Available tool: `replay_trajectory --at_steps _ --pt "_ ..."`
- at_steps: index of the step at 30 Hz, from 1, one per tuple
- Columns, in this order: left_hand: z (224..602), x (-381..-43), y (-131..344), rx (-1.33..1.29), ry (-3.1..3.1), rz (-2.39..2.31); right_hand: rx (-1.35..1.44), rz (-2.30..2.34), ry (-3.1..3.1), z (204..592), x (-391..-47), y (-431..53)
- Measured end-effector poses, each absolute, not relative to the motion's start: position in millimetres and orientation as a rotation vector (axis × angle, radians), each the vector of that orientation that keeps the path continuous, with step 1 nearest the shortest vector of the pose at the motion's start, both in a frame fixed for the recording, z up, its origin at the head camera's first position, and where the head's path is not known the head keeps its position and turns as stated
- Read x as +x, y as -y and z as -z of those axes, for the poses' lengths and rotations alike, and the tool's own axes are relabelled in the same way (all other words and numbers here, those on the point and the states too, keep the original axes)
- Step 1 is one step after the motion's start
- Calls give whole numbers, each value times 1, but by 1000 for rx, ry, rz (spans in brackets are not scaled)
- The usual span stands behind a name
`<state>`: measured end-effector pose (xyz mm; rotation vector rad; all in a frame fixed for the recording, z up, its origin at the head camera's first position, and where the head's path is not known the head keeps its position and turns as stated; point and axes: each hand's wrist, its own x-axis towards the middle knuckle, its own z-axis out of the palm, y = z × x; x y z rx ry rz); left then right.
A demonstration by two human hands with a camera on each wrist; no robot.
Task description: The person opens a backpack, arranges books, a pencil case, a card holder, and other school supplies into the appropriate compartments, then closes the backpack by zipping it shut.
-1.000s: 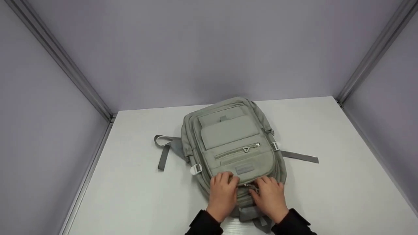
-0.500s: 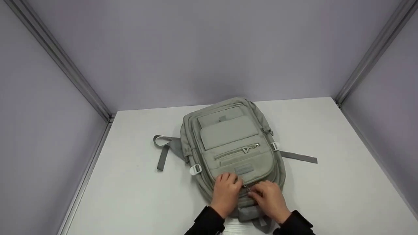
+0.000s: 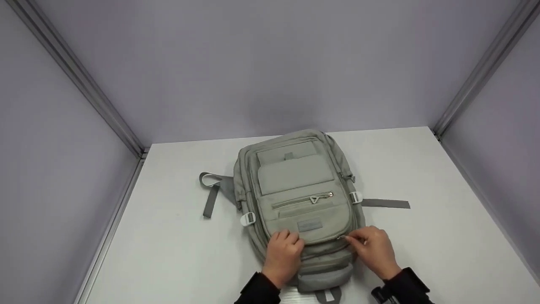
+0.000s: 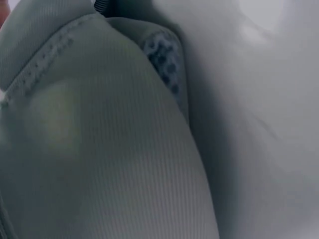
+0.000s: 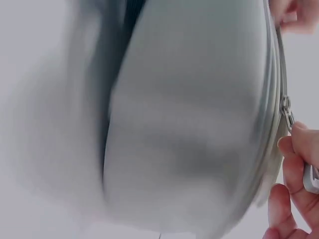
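A grey-green backpack [image 3: 295,173] lies front side up on the white table, tilted slightly. My left hand [image 3: 282,255] grips the lower edge of its front pocket with curled fingers. With thumb and forefinger, my right hand [image 3: 375,249] pinches the zipper pull [image 5: 291,122] at that pocket's lower right. The metal zipper slider [image 5: 285,105] shows just above the fingertips in the right wrist view. A pale hard piece [image 5: 312,178] is partly visible among the right fingers. In the left wrist view the backpack's fabric [image 4: 109,149] fills the left side; only a sliver of finger shows.
A looped strap [image 3: 211,190] lies out to the left of the backpack, and a flat strap [image 3: 386,203] to the right. White buckles [image 3: 248,218] sit on both sides. Grey panels [image 3: 270,63] enclose the table's back and sides.
My right hand has moved right along the pocket's lower edge with the zipper pull. My left hand has shifted slightly left and down. The backpack has turned a little.
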<state>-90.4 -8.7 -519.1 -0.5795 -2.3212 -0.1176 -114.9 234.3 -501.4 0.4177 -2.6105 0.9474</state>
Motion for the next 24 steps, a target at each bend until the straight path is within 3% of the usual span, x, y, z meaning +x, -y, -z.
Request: replay_trajectory --at_steps 9,24 --pt "522 -84 4 -483 2354 92 458 -920 2682 504 -150 -273" --pt "519 -85 4 -482 2317 122 517 -780 2651 496 -200 -276"
